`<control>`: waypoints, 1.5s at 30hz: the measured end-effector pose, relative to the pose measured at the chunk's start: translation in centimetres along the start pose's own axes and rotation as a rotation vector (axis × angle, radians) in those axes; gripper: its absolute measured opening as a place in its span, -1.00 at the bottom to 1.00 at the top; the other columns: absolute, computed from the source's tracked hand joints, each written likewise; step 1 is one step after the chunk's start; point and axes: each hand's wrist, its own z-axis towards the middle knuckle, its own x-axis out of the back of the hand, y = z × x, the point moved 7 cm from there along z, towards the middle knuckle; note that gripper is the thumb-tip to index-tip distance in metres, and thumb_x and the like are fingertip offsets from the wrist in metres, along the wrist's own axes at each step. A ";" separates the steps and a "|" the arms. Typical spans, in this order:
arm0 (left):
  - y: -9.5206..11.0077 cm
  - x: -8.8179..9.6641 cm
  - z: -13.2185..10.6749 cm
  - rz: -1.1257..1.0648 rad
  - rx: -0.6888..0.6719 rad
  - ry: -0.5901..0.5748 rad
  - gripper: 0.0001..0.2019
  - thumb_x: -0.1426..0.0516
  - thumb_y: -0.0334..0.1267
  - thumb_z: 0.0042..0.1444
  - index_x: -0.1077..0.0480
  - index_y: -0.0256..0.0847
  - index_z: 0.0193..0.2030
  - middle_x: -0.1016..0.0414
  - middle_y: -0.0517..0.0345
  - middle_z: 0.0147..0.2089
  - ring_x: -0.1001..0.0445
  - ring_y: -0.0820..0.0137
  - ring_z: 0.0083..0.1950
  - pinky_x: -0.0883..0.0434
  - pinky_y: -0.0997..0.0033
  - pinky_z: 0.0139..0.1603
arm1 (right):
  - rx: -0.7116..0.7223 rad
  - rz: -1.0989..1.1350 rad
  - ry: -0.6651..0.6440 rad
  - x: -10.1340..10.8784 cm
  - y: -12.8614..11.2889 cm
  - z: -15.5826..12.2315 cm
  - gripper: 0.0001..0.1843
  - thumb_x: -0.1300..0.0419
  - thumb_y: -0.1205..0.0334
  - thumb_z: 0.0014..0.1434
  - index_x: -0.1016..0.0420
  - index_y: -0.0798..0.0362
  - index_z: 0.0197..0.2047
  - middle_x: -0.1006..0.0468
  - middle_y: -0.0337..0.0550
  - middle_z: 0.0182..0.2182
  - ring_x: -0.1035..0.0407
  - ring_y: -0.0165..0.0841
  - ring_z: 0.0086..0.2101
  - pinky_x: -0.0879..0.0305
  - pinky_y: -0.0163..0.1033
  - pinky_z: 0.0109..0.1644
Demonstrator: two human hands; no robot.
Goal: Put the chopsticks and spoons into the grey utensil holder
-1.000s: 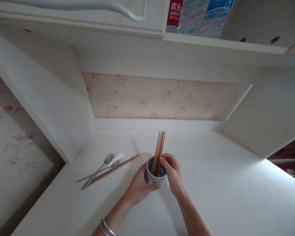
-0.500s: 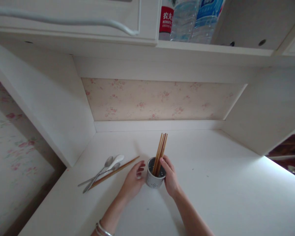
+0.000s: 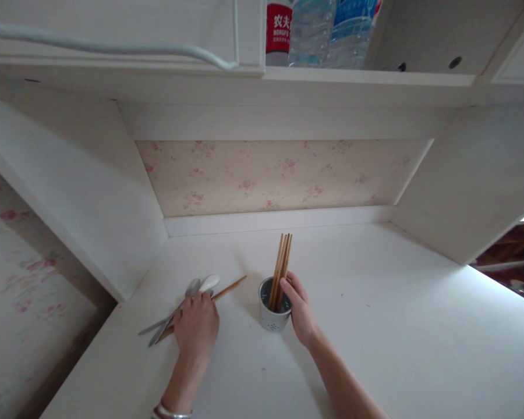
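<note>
A pale grey utensil holder (image 3: 274, 319) with small holes in its side stands upright. Several wooden chopsticks (image 3: 281, 267) lean in it. My right hand (image 3: 302, 311) grips the holder at its right side, the thumb over the rim against the chopsticks. Left of it, my left hand (image 3: 196, 323) is palm down with bent fingers over a small pile of cutlery; what its fingertips grip is hidden beneath. In this pile are a white spoon (image 3: 210, 283), metal spoons (image 3: 193, 287) and loose wooden chopsticks (image 3: 230, 287), all partly covered by the hand.
The white desktop (image 3: 375, 337) is bounded by a left side panel (image 3: 82, 192) and a right side panel (image 3: 454, 180). Overhead, a cabinet (image 3: 113, 23) with a long handle juts out, and plastic bottles (image 3: 312, 35) stand on its open shelf.
My left hand has moved left from beside the holder and come down on the cutlery pile. My right hand stays at the holder. The view has shifted slightly.
</note>
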 end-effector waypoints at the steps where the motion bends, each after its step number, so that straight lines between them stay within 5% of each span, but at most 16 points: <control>1: 0.0 -0.2 0.1 -0.003 -0.001 -0.010 -0.75 0.09 -0.29 0.27 -0.41 -0.22 -0.17 -0.45 -0.08 -0.16 -0.41 0.11 -0.06 -0.29 0.18 -0.13 | 0.002 -0.002 0.006 0.0 0.0 0.0 -0.69 -0.20 -0.05 0.16 -0.48 -0.06 -0.10 -0.51 -0.22 -0.25 -0.34 -0.26 -0.20 -0.25 -0.26 -0.11; 9: 1.2 -0.8 0.0 -0.071 -0.063 -0.074 -0.78 0.08 -0.31 0.27 -0.37 -0.24 -0.12 -0.41 -0.05 -0.12 -0.44 0.19 -0.11 -0.32 0.28 -0.16 | 0.019 0.002 -0.010 0.0 0.0 0.1 -0.72 -0.20 0.00 0.17 -0.48 -0.06 -0.11 -0.52 -0.24 -0.23 -0.34 -0.28 -0.18 -0.23 -0.26 -0.07; 17: 1.8 -1.8 0.2 -0.312 -0.137 -0.130 -0.71 0.11 -0.57 0.16 -0.37 -0.30 -0.14 -0.38 -0.07 -0.09 -0.42 0.27 -0.07 -0.30 0.32 0.00 | 0.017 -0.012 0.005 0.2 0.1 0.1 -0.69 -0.21 -0.02 0.15 -0.48 -0.05 -0.10 -0.52 -0.20 -0.23 -0.35 -0.25 -0.17 -0.25 -0.24 -0.07; 22: 2.5 -1.7 0.0 -0.426 -0.160 -0.180 -0.77 0.06 -0.51 0.17 -0.39 -0.29 -0.17 -0.40 -0.07 -0.11 -0.40 0.24 -0.02 -0.28 0.31 0.03 | 0.023 -0.030 -0.014 0.1 0.0 0.1 -0.70 -0.17 -0.03 0.18 -0.48 -0.06 -0.09 -0.51 -0.22 -0.22 -0.33 -0.26 -0.16 -0.23 -0.24 -0.06; 29: 2.0 -3.6 -0.1 -0.526 -0.052 -0.310 -0.68 -0.04 -0.47 0.13 -0.30 -0.25 0.04 -0.41 -0.07 0.02 -0.47 0.31 -0.04 -0.31 0.39 -0.06 | 0.010 -0.028 -0.003 0.1 0.1 0.1 -0.69 -0.18 -0.05 0.17 -0.49 -0.06 -0.11 -0.53 -0.23 -0.24 -0.35 -0.27 -0.18 -0.24 -0.25 -0.08; 33: 1.9 -4.2 -0.1 -0.579 -0.037 -0.375 -0.67 -0.07 -0.44 0.11 -0.31 -0.25 0.04 -0.51 0.00 -0.10 -0.50 0.32 -0.08 -0.30 0.41 -0.11 | 0.010 -0.030 -0.003 0.1 0.0 0.0 -0.68 -0.18 -0.05 0.17 -0.49 -0.06 -0.09 -0.53 -0.22 -0.21 -0.34 -0.26 -0.16 -0.23 -0.25 -0.06; 40: 2.4 -3.1 -0.4 -0.588 -0.061 -0.417 -0.85 -0.05 -0.28 0.14 -0.45 -0.21 -0.28 -0.57 0.05 -0.27 -0.51 0.29 -0.20 -0.25 0.41 -0.25 | 0.001 -0.016 -0.002 0.0 0.1 -0.1 -0.67 -0.19 -0.07 0.16 -0.51 -0.07 -0.11 -0.55 -0.23 -0.23 -0.38 -0.26 -0.18 -0.26 -0.25 -0.09; 45: 2.5 -2.3 0.1 -0.724 -0.041 -0.364 -0.79 -0.03 -0.19 0.17 -0.47 -0.19 -0.27 -0.57 0.06 -0.26 -0.51 0.30 -0.21 -0.29 0.42 -0.22 | 0.007 -0.033 -0.008 0.0 0.1 -0.1 -0.67 -0.18 -0.08 0.17 -0.51 -0.07 -0.11 -0.55 -0.22 -0.23 -0.37 -0.25 -0.17 -0.26 -0.25 -0.08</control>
